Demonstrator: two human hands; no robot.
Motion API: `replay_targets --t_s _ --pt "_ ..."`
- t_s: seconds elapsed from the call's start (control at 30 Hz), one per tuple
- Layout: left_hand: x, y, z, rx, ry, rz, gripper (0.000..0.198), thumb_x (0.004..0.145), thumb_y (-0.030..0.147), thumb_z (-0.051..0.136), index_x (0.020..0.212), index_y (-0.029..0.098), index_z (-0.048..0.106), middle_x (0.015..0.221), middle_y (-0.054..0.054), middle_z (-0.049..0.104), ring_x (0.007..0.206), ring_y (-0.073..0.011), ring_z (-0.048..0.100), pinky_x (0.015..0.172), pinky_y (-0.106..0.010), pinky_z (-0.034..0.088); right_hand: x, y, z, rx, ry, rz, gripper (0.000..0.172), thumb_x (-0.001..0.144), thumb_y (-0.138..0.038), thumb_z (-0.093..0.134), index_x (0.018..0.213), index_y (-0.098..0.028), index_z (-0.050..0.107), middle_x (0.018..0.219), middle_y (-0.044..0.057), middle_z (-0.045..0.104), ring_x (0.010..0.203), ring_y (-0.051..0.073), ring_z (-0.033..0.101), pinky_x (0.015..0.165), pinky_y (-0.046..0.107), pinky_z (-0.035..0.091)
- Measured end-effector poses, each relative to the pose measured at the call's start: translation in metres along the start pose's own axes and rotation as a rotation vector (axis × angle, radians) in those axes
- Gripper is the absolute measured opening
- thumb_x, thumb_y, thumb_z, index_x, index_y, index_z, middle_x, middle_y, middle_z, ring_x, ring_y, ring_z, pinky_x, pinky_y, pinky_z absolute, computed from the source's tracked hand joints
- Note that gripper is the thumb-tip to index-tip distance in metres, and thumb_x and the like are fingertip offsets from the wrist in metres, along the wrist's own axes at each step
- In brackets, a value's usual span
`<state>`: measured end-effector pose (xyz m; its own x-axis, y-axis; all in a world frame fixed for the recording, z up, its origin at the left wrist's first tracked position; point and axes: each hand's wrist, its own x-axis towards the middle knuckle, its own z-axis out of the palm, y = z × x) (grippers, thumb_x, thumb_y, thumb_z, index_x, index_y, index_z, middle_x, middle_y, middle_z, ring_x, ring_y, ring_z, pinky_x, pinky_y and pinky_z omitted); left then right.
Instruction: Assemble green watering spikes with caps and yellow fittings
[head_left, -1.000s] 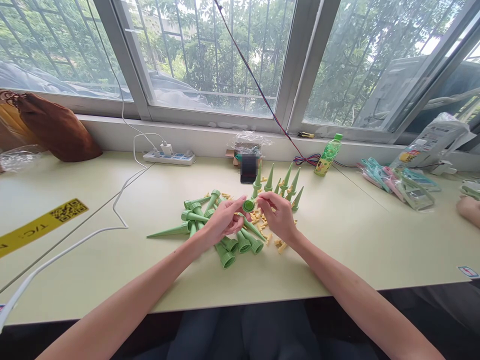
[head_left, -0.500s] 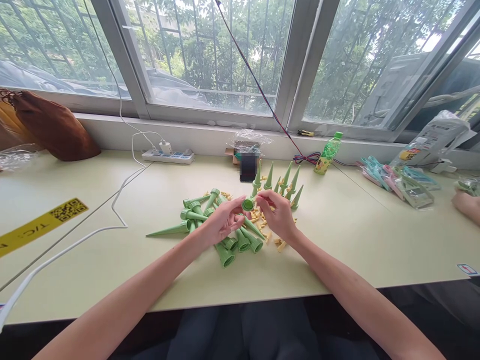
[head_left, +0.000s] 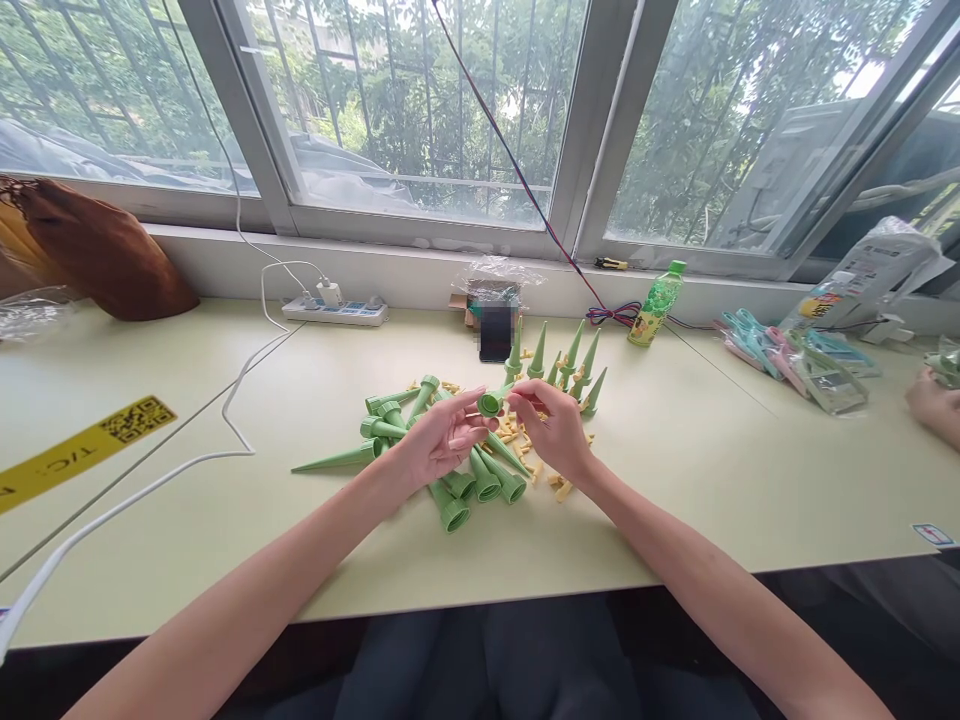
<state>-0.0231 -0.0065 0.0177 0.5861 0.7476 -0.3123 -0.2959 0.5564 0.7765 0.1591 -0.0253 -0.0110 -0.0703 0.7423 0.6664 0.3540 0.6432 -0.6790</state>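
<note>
My left hand point(head_left: 442, 440) is closed around a green plastic plant watering spike point(head_left: 490, 405), with its round open end facing me. Against the spike's right side, the fingertips of my right hand point(head_left: 553, 425) are pinched together; whatever they hold is hidden. Beneath both hands lie small yellow valve pieces point(head_left: 535, 472), scattered on the table. Several loose green spikes point(head_left: 454, 512) are heaped below and left of my left hand. Behind my right hand, several spikes point(head_left: 590, 357) stand point up, with yellow pieces fitted at their sides.
A phone point(head_left: 495, 335) leans on a small box at the back. Farther right are a green drink bottle point(head_left: 657, 305) and bagged pastel items point(head_left: 814, 365). A power strip point(head_left: 337, 312) and white cable lie left. Another person's hand point(head_left: 934, 405) shows at the right edge.
The held spike has shifted slightly left and its open end has turned a little. My left hand has moved slightly left with it; my right hand stays at its side.
</note>
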Motion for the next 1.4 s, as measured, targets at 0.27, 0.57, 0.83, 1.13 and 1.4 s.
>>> replay_targets --t_s 0.27,0.57,0.83,1.13,1.4 --pt "-0.0014 0.0014 0.0025 -0.03 -0.036 0.003 0.028 0.094 0.029 0.052 0.073 0.011 0.055 0.043 0.002 0.048 0.025 -0.0009 0.027 0.023 -0.011 0.015 -0.0004 -0.0009 0.0007 0.011 -0.002 -0.01 0.017 0.094 -0.032 0.054 0.087 -0.02 0.064 0.083 0.004 0.068 0.069 0.014 0.061 0.065 0.027 0.051" --pt "0.0007 0.0005 0.0005 -0.024 -0.011 0.034 0.026 0.091 0.028 0.057 0.073 0.009 0.057 0.046 -0.001 0.054 0.026 -0.0008 0.031 0.023 -0.011 0.016 0.0 -0.0007 0.0006 0.024 -0.015 -0.024 0.015 0.094 -0.029 0.054 0.089 -0.02 0.065 0.083 0.003 0.069 0.072 0.014 0.062 0.067 0.027 0.052" --pt "-0.0009 0.0004 0.0016 -0.037 -0.026 0.035 0.025 0.091 0.029 0.058 0.075 0.009 0.059 0.056 -0.005 0.061 0.028 -0.0012 0.036 0.022 -0.012 0.015 0.0012 -0.0034 0.0002 0.015 -0.015 -0.024 0.015 0.094 -0.029 0.055 0.088 -0.02 0.065 0.081 0.004 0.069 0.071 0.015 0.063 0.066 0.028 0.052" --pt "0.0 0.0004 0.0009 -0.029 -0.043 0.043 0.025 0.092 0.028 0.056 0.076 0.009 0.06 0.063 -0.007 0.064 0.034 -0.0029 0.043 0.024 -0.012 0.021 0.0014 -0.0049 0.0 0.011 -0.016 -0.017 0.017 0.094 -0.031 0.055 0.087 -0.02 0.065 0.081 0.004 0.069 0.071 0.015 0.063 0.066 0.028 0.053" --pt "0.0004 -0.0001 -0.0004 -0.014 -0.054 0.04 0.025 0.091 0.029 0.057 0.076 0.009 0.06 0.059 -0.005 0.061 0.033 -0.0032 0.04 0.024 -0.013 0.02 0.0013 -0.0039 0.0003 0.008 -0.018 -0.017 0.018 0.095 -0.032 0.054 0.087 -0.019 0.065 0.081 0.003 0.068 0.071 0.014 0.062 0.067 0.027 0.053"
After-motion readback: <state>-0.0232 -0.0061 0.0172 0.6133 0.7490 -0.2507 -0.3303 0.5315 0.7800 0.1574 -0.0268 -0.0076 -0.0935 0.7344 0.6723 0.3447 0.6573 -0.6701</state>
